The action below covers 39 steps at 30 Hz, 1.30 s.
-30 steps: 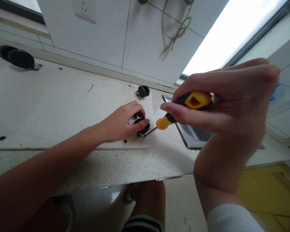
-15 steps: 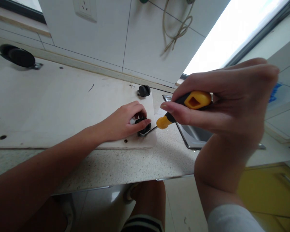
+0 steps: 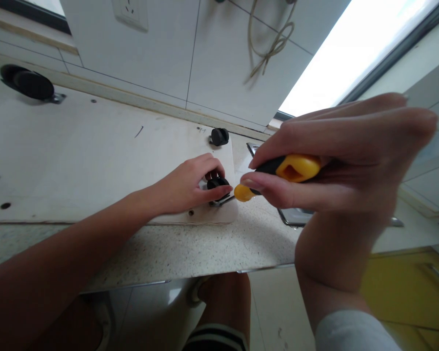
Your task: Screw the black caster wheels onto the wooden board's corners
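My left hand [image 3: 193,183] grips a black caster wheel [image 3: 218,184] near the right end of a white board [image 3: 106,161], thumb and fingers closed around it. In my right hand [image 3: 336,156] is a screwdriver [image 3: 296,168] with a yellow and black handle, pinched between thumb and fingers. Its thin metal shaft points left and down to the caster's mounting plate; the tip's exact seat is too small to make out. A second black caster [image 3: 219,137] stands at the board's far right corner, and a larger-looking one [image 3: 32,85] is at the far left.
The board lies on a speckled countertop [image 3: 190,248] against a tiled wall. A metal sink [image 3: 292,218] is partly hidden behind my right hand. Above hang a looped cord [image 3: 274,46] and a wall socket [image 3: 129,10]. A yellow cabinet [image 3: 406,287] stands lower right.
My right hand has turned the screwdriver handle somewhat and shifted a little, its fingers now further along the handle. My left hand stays on the caster.
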Tool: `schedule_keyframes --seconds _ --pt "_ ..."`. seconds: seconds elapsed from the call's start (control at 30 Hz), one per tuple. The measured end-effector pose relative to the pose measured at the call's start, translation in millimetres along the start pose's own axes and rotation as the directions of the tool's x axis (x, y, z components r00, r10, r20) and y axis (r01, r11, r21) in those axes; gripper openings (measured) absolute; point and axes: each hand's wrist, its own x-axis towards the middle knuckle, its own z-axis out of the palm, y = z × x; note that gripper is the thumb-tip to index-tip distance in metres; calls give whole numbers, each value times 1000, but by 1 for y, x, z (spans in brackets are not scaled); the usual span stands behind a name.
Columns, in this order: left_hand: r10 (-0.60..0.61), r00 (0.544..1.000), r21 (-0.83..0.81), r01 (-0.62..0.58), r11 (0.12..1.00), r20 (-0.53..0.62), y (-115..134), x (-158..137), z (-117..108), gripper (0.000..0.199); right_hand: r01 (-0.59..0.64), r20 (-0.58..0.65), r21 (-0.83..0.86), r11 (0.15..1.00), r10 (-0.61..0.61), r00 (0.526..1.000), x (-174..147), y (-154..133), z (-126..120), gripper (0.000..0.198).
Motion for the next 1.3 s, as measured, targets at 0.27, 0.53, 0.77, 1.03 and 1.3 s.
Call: schedule_keyframes --seconds 0.27,0.53,0.77,1.03,1.3 --pt "-20 999 25 19 1000 37 -1 1 1 38 -125 -16 -96 987 124 992 2 5 1 41" --pt "22 1000 30 -22 999 9 1 0 -1 39 -227 183 171 959 196 963 -3 7 -12 12" --pt "17 1000 29 -17 999 15 -1 0 -1 38 -187 204 104 977 163 965 0 1 -13 11" --pt "4 1000 38 -4 999 7 1 0 -1 35 -272 82 2 962 271 959 1 -1 -9 13" --pt "-6 1000 15 5 1000 21 2 0 -2 36 -285 151 158 945 262 953 3 2 -8 7"
